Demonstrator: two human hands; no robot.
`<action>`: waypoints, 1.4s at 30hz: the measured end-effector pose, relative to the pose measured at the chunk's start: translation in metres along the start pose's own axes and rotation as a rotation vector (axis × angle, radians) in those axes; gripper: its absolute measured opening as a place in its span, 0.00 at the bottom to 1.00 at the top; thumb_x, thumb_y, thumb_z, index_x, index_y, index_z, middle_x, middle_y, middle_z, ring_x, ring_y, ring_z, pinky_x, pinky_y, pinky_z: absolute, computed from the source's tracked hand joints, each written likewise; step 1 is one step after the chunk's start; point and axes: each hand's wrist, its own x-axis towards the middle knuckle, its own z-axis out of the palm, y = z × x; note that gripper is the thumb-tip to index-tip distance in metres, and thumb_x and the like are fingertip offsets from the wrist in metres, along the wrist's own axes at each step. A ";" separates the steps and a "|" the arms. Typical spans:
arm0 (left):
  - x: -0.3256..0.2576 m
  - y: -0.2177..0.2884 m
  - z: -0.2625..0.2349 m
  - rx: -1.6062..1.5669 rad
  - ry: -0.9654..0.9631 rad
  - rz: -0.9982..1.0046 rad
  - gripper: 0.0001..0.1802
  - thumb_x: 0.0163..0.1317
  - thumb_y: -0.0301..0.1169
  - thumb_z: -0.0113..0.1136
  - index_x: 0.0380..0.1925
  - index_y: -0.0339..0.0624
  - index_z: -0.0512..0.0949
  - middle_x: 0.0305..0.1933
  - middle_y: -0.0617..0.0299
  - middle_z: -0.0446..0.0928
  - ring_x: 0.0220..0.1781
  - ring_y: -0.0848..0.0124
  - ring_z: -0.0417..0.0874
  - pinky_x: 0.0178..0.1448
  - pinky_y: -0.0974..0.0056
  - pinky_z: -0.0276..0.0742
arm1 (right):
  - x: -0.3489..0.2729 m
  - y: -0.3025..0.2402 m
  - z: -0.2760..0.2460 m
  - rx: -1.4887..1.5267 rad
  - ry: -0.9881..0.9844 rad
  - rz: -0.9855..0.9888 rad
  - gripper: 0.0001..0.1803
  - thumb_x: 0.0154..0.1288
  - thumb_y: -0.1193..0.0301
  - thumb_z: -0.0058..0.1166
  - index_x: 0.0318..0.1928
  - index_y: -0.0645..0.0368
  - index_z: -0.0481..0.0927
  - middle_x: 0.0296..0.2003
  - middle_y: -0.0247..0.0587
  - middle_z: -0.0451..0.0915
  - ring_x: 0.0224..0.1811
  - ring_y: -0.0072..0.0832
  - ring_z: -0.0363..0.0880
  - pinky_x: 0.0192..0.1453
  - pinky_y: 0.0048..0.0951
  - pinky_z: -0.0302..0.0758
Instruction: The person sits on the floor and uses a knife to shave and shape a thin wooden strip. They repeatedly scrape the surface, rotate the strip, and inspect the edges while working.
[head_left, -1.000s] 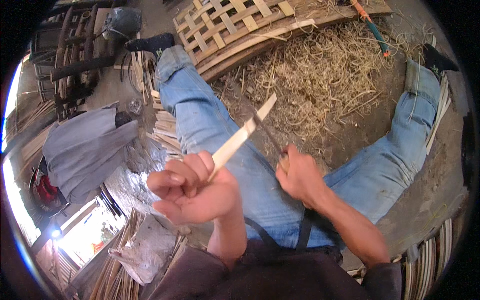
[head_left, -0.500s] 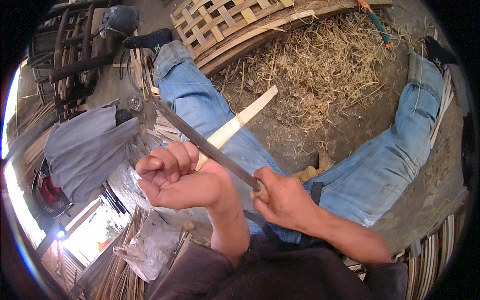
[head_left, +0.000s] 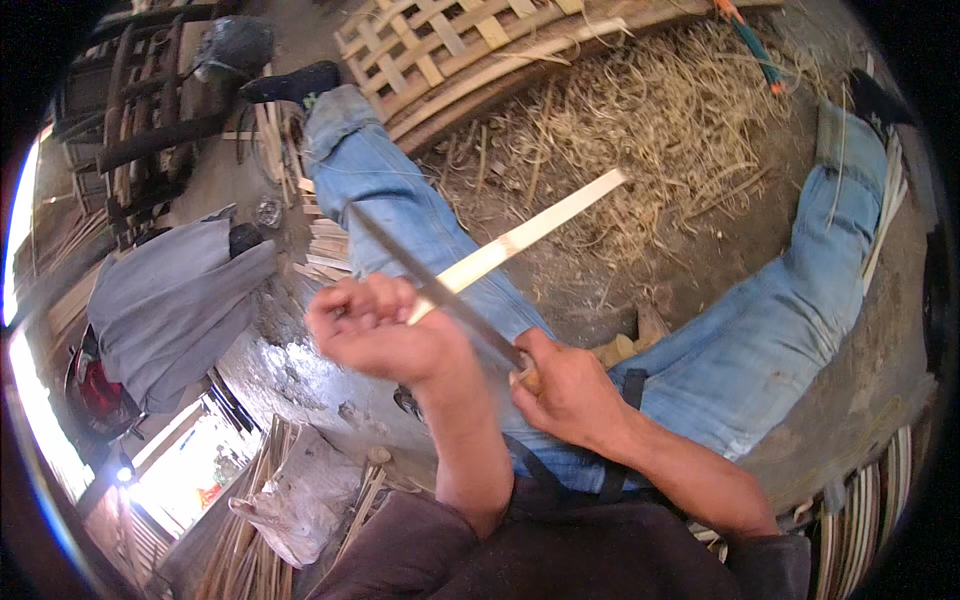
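My left hand [head_left: 390,330] is closed, palm turned up and fingers curled, with the near end of a pale bamboo strip [head_left: 550,220] in its grip. The strip slants away to the upper right, its far end over the shavings. My right hand [head_left: 572,398] is wrapped round the short wooden handle of a long dark-bladed knife [head_left: 397,249]. The blade runs to the upper left and crosses the strip just beyond my left fingers. Whether the edge bites into the strip, I cannot tell.
Between my outstretched legs lies a heap of curled shavings [head_left: 640,130]. Beyond it is a woven bamboo lattice [head_left: 440,50]. A tool with a green and orange handle [head_left: 755,50] rests at the far right. Bamboo strips [head_left: 870,520] are bundled at lower right; a grey cloth [head_left: 180,305] hangs at left.
The bamboo strip has shifted toward the upper right, so its far end reaches further over the shavings. My left hand has moved right and slightly up; the knife has shifted a little right.
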 end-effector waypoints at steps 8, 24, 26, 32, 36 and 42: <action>-0.022 0.037 0.023 -0.009 -0.249 0.096 0.16 0.69 0.38 0.42 0.23 0.47 0.71 0.14 0.72 0.56 0.13 0.82 0.50 0.18 0.73 0.45 | -0.015 -0.028 -0.007 0.095 -0.045 -0.082 0.20 0.58 0.72 0.58 0.49 0.65 0.69 0.33 0.61 0.80 0.35 0.59 0.80 0.38 0.50 0.77; -0.020 0.031 0.033 -0.073 -0.326 0.026 0.14 0.70 0.36 0.42 0.24 0.49 0.69 0.18 0.73 0.54 0.16 0.83 0.49 0.17 0.76 0.43 | -0.003 -0.026 -0.015 0.009 0.007 0.118 0.22 0.60 0.68 0.57 0.51 0.67 0.70 0.35 0.66 0.81 0.39 0.61 0.81 0.44 0.53 0.78; -0.022 0.032 0.036 -0.060 -0.316 0.034 0.14 0.70 0.36 0.42 0.24 0.49 0.69 0.18 0.73 0.54 0.15 0.83 0.49 0.17 0.75 0.43 | -0.005 -0.026 -0.020 0.063 -0.019 0.141 0.22 0.61 0.66 0.56 0.51 0.67 0.71 0.35 0.67 0.81 0.40 0.61 0.81 0.45 0.53 0.77; -0.023 0.035 0.034 -0.063 -0.288 -0.015 0.14 0.69 0.37 0.44 0.23 0.50 0.67 0.18 0.74 0.53 0.15 0.83 0.48 0.17 0.74 0.42 | -0.003 -0.008 -0.012 0.060 0.080 0.009 0.19 0.61 0.68 0.59 0.49 0.65 0.71 0.30 0.63 0.79 0.35 0.59 0.81 0.39 0.49 0.77; -0.023 0.035 0.028 -0.051 -0.236 -0.040 0.13 0.67 0.36 0.45 0.22 0.51 0.66 0.17 0.74 0.53 0.14 0.82 0.48 0.17 0.73 0.42 | -0.012 -0.016 -0.011 0.134 0.060 -0.126 0.19 0.61 0.70 0.60 0.48 0.65 0.70 0.26 0.60 0.79 0.31 0.59 0.81 0.34 0.46 0.76; -0.021 0.033 0.033 -0.063 -0.268 -0.041 0.14 0.70 0.38 0.44 0.24 0.51 0.67 0.18 0.74 0.52 0.15 0.83 0.47 0.18 0.73 0.41 | -0.006 -0.013 -0.017 0.112 0.037 -0.026 0.19 0.61 0.67 0.56 0.48 0.66 0.71 0.32 0.66 0.80 0.38 0.62 0.81 0.43 0.52 0.78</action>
